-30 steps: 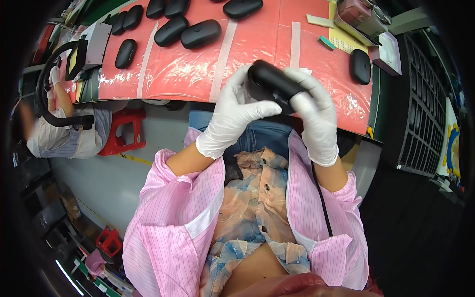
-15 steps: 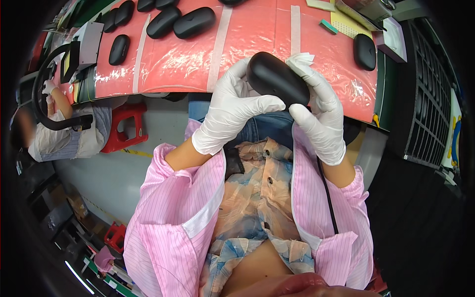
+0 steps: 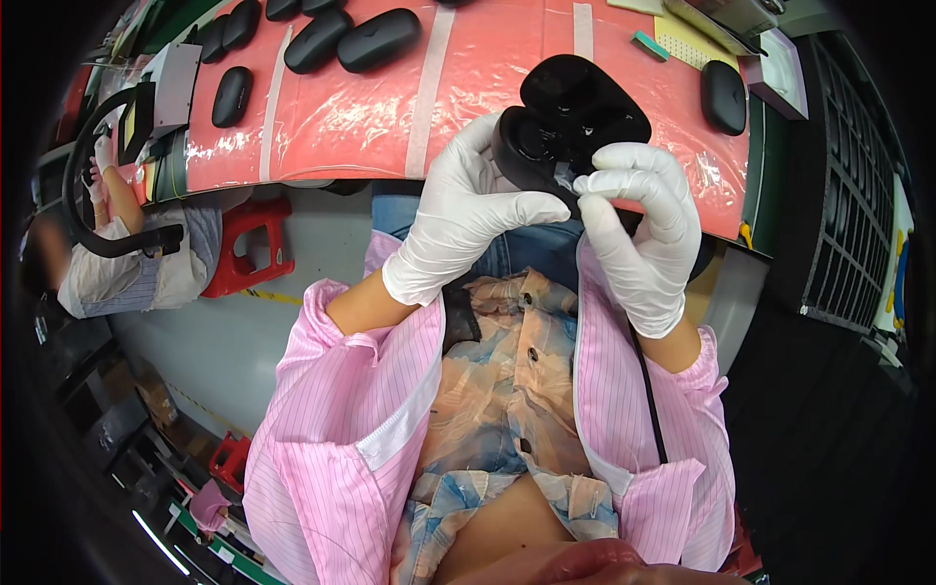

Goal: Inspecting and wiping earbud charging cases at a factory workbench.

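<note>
A glossy-lined black case (image 3: 585, 93), shaped like an earbud charging case, is held in the air over the near table edge with its lid raised. Rounded hollows show inside it. My left hand (image 3: 444, 219), in a white glove, grips the case's left end between thumb and fingers. White-gloved too, my right hand (image 3: 643, 234) has its fingers bent together at the right side of the hollow. A small crumpled white cloth (image 3: 564, 176) shows at those fingertips, against the case's inside.
Several closed black cases (image 3: 380, 41) lie at the back left on the red table cover (image 3: 487, 68). Another case (image 3: 722, 97) rests at the right, near a green block (image 3: 650, 46) and a white box (image 3: 777, 73). A co-worker (image 3: 127, 263) sits at far left beside a red stool (image 3: 249, 249).
The case went from closed to open, its lid now tilted up and away. My right hand moved from around its right end to the inside, bringing the white cloth down with it.
</note>
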Action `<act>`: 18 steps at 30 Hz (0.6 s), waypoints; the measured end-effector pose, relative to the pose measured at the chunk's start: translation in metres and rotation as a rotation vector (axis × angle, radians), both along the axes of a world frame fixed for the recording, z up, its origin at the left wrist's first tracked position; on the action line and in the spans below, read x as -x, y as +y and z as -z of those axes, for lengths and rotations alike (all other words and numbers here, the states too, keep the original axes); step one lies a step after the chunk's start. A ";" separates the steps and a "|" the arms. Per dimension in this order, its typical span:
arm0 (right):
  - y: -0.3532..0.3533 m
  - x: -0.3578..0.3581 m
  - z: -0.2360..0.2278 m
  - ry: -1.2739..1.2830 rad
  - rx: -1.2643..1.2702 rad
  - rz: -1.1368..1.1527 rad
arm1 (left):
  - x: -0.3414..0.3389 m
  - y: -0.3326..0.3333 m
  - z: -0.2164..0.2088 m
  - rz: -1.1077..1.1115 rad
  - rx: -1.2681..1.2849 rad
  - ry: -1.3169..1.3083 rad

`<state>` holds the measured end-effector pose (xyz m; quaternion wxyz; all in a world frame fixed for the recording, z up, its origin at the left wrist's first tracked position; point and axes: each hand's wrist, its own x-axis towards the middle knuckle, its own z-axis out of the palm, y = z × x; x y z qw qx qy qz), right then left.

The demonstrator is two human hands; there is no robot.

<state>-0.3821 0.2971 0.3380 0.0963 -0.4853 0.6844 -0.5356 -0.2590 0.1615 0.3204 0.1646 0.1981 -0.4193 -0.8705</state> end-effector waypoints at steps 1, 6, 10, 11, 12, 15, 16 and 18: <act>0.001 0.000 0.000 -0.146 -0.018 -0.007 | 0.001 0.001 0.000 0.005 -0.004 0.002; 0.015 0.021 0.005 -0.270 0.143 0.178 | 0.007 0.004 -0.001 0.019 -0.001 -0.014; 0.059 0.079 0.040 0.354 0.133 0.625 | -0.003 -0.006 0.002 0.038 -0.282 -0.001; 0.070 0.089 0.044 0.581 -0.001 0.664 | -0.008 -0.016 0.008 0.045 -0.416 -0.012; 0.078 0.094 0.048 0.662 -0.192 0.595 | -0.010 -0.024 0.011 0.129 -0.434 -0.012; 0.090 0.088 0.067 0.572 -0.357 0.466 | -0.010 -0.029 0.021 0.166 -0.420 -0.031; 0.092 0.085 0.066 0.542 -0.320 0.509 | -0.010 -0.024 0.024 0.172 -0.490 0.138; 0.085 0.079 0.062 0.375 -0.198 0.586 | -0.012 -0.023 0.020 0.150 -0.468 0.265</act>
